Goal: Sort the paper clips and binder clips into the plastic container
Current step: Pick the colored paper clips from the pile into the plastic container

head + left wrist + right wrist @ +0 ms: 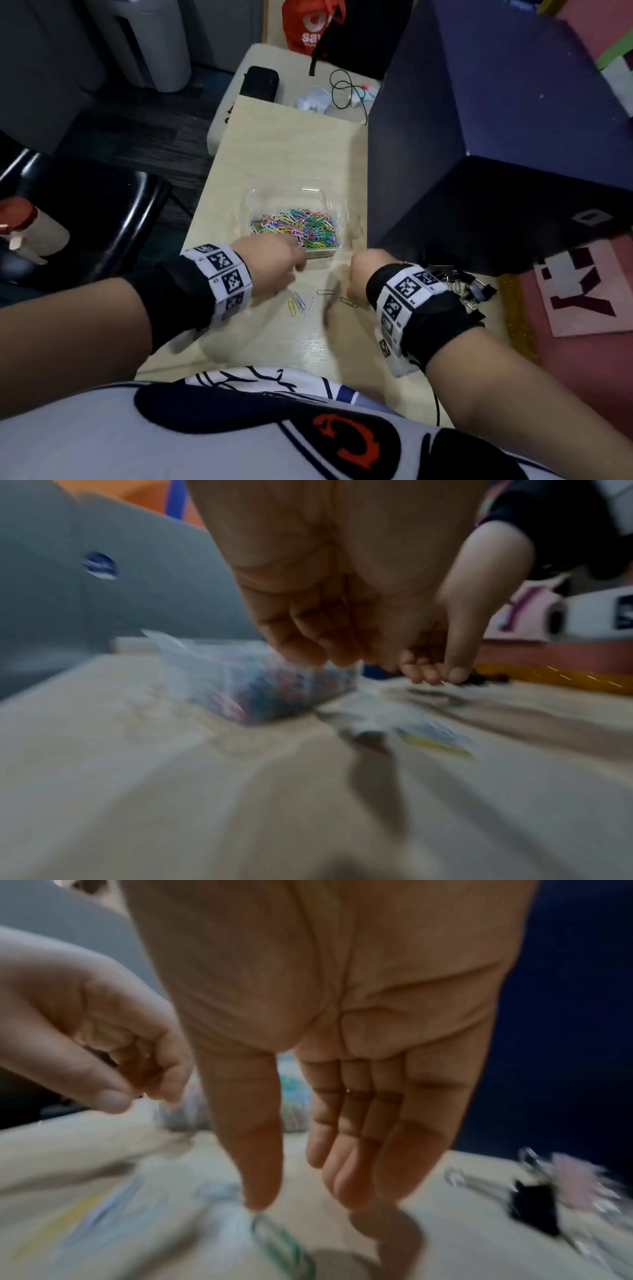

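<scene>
Clear plastic container (334, 202), rectangular, open-topped, sits upright on the table, holding a heap of multicoloured paper clips (301, 226). Loose paper clips (299, 303) in yellow, blue, white and silver lie flat on the table just in front of it. Black binder clips (466, 286), piled, lie to the right.
</scene>
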Motion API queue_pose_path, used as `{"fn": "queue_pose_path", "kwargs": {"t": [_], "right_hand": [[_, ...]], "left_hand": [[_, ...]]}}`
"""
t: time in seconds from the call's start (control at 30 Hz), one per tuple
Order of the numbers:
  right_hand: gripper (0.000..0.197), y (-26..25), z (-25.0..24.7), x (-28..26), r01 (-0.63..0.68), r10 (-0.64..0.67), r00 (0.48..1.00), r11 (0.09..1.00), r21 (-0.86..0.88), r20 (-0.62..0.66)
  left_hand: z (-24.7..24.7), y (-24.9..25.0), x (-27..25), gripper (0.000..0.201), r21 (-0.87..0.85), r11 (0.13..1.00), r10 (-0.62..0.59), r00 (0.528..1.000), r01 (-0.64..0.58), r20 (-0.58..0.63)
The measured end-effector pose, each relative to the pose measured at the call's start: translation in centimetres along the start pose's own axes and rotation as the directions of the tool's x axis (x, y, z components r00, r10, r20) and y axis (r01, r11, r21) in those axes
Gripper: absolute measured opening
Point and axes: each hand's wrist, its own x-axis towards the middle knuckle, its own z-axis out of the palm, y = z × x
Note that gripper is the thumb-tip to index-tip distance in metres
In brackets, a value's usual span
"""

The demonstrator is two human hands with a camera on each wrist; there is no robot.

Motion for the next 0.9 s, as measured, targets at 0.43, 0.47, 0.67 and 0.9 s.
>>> {"fn": "queue_pose_path", "kwargs": {"t": [0.43, 0.47, 0.67, 0.9], "right_hand": [[0.031, -2.0, 4.3, 0.9, 0.137, -0.119, 0.983, 0.983, 0.125, -0.143], [0.028, -2.2, 4.5, 1.0, 0.169, -0.152, 0.976, 0.98, 0.102, -0.158], [0.027, -2.6, 4.6, 1.4, 0.154, -0.144, 0.984, 0.983, 0.094, -0.106], [0.023, -2.5, 4.4, 1.3, 0.096, -0.093, 0.995, 0.989, 0.111, -0.031]], "left_hand": [[2.6, 2.0, 0.3, 0.026, 0.223, 0.968, 0.059, 0.967, -0.116, 0.248], [2.6, 2.1, 0.3, 0.027, 0.221, 0.97, 0.047, 0.968, -0.104, 0.247], [2.9, 2.0, 0.1, 0.024, 0.182, 0.983, -0.022, 0.968, -0.025, 0.252], [2.8, 1.0, -0.3, 0.02, 0.136, 0.99, -0.008, 0.978, -0.021, 0.208]]}}
